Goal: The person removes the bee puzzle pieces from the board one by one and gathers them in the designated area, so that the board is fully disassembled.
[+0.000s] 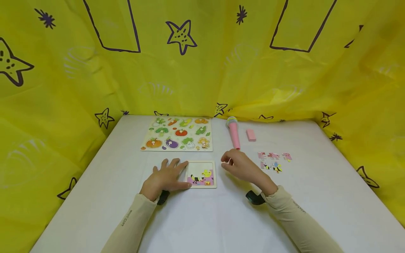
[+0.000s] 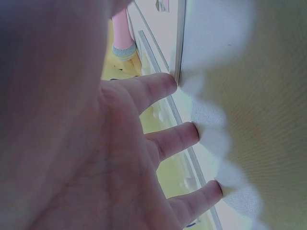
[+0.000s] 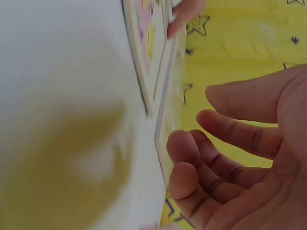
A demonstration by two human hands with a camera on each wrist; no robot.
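Observation:
A small square jigsaw tray [image 1: 215, 175] lies flat in front of the person, its lower part filled with pink pieces and part of a bee, a yellow piece [image 1: 207, 173] at right. The left hand [image 1: 167, 178] rests at its left side with fingers spread. Its index fingertip touches the upper left corner and its thumb the lower left; other fingertips press the table in the left wrist view. Just right of the tray, the right hand [image 1: 242, 167] hovers with loosely curled fingers. Nothing shows between its thumb and fingers [image 3: 183, 179] in the right wrist view.
Several loose jigsaw pieces [image 1: 277, 166] lie right of the right hand. Behind the tray is a vegetable peg board [image 1: 209, 149]. A pink toy microphone [image 1: 234, 133] and a pink block [image 1: 251, 135] lie farther back. Yellow curtains [image 1: 202, 77] enclose the white table [image 1: 190, 221].

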